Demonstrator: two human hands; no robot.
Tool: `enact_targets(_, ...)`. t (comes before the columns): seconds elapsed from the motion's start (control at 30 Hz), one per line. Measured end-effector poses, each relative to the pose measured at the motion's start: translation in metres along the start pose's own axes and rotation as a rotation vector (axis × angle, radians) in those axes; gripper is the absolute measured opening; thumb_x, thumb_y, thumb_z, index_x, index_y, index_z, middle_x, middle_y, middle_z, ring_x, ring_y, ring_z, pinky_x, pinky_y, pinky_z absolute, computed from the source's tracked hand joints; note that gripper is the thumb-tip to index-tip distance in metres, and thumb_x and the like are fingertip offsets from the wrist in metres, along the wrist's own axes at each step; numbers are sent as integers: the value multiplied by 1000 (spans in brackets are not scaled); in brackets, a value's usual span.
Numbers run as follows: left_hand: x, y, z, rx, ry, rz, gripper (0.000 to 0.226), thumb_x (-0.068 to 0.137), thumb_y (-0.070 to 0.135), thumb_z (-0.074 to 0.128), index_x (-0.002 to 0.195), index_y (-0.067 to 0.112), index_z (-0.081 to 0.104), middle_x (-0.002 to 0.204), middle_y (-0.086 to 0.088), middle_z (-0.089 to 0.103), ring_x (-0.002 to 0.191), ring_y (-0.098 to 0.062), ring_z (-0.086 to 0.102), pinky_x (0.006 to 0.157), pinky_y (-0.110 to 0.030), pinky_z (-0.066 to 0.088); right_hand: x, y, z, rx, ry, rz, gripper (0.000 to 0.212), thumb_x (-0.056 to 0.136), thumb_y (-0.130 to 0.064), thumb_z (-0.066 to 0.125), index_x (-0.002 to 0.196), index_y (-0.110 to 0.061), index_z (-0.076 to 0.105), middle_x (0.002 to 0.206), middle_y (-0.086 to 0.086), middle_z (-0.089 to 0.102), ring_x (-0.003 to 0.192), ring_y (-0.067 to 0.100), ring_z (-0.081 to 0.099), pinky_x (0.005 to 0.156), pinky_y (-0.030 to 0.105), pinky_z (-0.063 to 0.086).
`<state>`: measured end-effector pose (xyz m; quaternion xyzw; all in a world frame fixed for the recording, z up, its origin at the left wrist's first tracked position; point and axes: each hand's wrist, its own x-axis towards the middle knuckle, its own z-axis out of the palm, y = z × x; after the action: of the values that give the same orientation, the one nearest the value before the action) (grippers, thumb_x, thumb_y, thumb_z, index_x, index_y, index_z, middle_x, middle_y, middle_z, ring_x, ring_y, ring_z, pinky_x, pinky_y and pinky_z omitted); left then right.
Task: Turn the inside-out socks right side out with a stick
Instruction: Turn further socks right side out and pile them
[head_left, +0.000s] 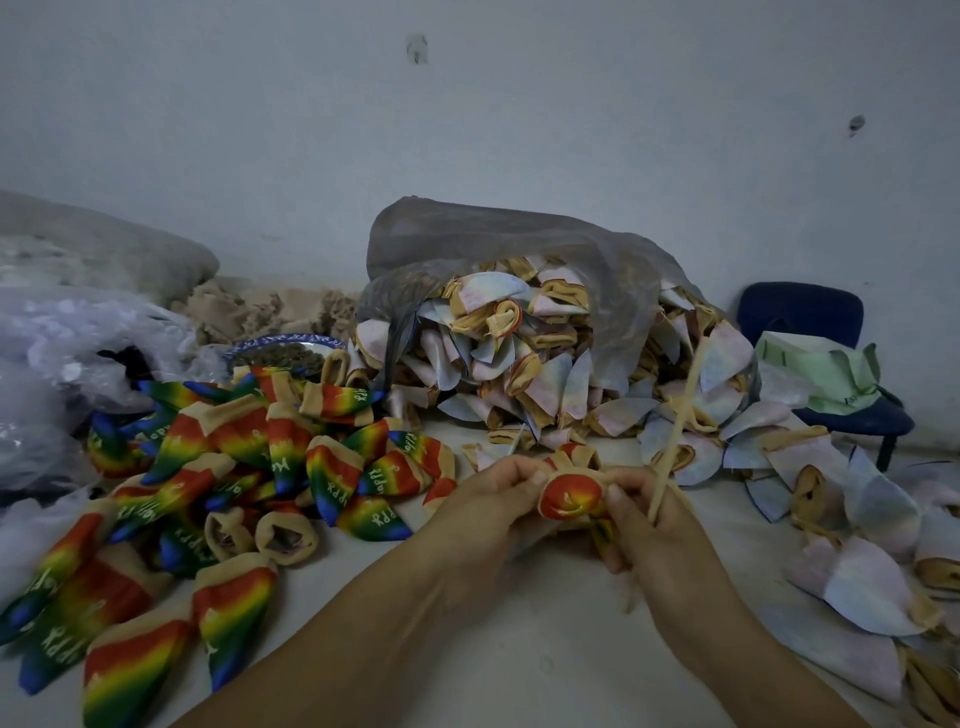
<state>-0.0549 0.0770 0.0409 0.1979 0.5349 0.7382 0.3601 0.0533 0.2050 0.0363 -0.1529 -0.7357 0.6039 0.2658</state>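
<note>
Sock (570, 500) btwn both hands, pinched

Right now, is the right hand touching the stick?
Touching. The head view shows the stick running down into the right hand, its lower end tucked between the curled fingers with no gap.

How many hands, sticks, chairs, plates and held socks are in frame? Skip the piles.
hands: 2, left hand and right hand
stick: 1
chair: 1
plate: 1
sock gripped by both hands: 1
Total: 6
</note>
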Motion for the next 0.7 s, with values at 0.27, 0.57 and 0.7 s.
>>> enact_targets(0.27, -4, -7, 6, 62, 148, 211, 22, 98, 34, 56, 113, 21, 64, 116, -1, 66, 101, 5, 64, 80, -19, 53, -1, -2, 4, 185, -69, 68, 20, 99, -16, 46, 106, 0, 56, 48, -5, 41, 41, 9, 36, 44, 25, 36)
enact_targets(0.57, -7, -10, 4, 382, 38, 422, 23, 82, 52, 69, 105, 51, 66, 115, 30, 62, 107, 8, 59, 79, -11, 52, -11, -14, 14, 58, -141, 60, 21, 97, -26, 49, 92, -12, 64, 50, -9, 54, 39, 10, 38, 42, 25, 35)
enact_targets(0.7, -2, -8, 1, -54, 59, 223, 10, 85, 26, 71, 93, 21, 71, 104, -8, 74, 101, -24, 71, 81, -35, 58, -14, -16, 20, 6, -141, 40, 25, 90, -39, 51, 87, -16, 60, 57, -4, 54, 40, 11, 36, 40, 21, 32)
